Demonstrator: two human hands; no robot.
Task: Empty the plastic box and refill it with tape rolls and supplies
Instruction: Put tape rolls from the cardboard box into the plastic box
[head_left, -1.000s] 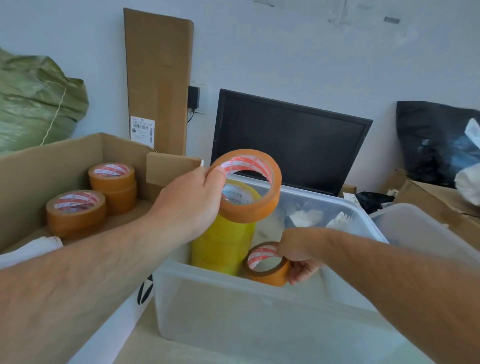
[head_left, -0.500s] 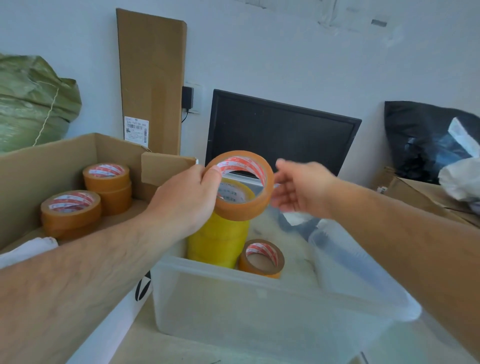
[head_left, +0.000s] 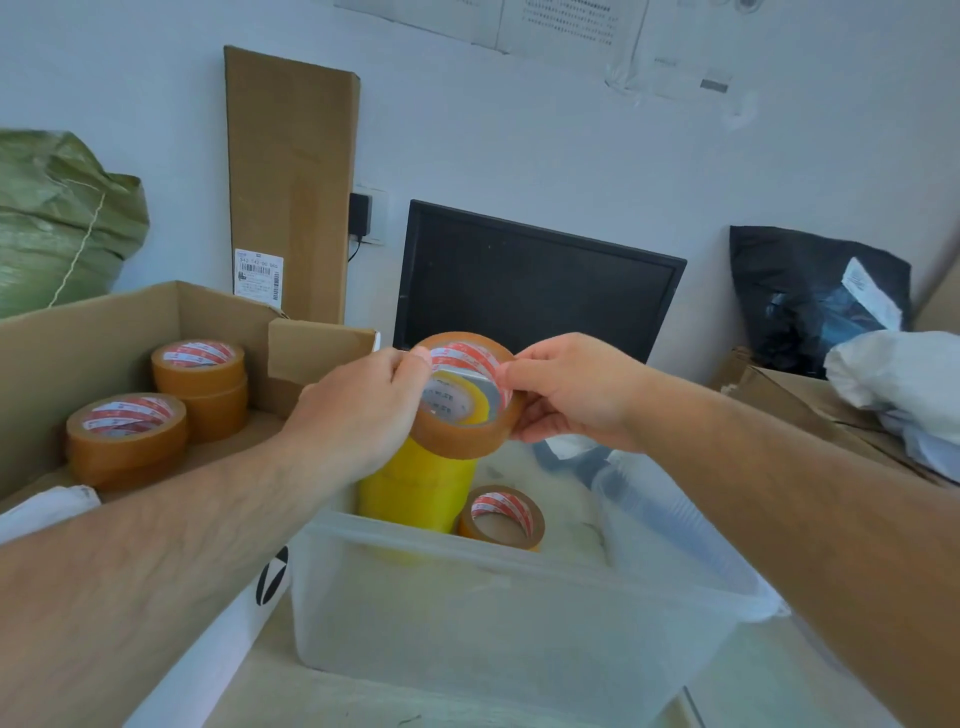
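A clear plastic box (head_left: 498, 613) stands in front of me. Inside it stand a tall stack of yellow tape rolls (head_left: 415, 483) and one brown tape roll (head_left: 503, 517) lying beside the stack. Above the yellow stack I hold another brown tape roll (head_left: 462, 431) with both hands. My left hand (head_left: 358, 410) grips its left rim and my right hand (head_left: 566, 395) grips its right rim. The open cardboard box (head_left: 93, 332) on the left holds more brown tape rolls (head_left: 127, 431), one pair of them stacked.
A black monitor (head_left: 535, 286) leans on the wall behind the plastic box. A flat cardboard sheet (head_left: 291, 176) stands upright to its left. A green sack (head_left: 57, 218) sits far left. Black and white bags (head_left: 821, 296) lie on cartons at the right.
My right hand left the brown roll in the plastic box, rose, and took hold of the right rim of the roll in my left hand.
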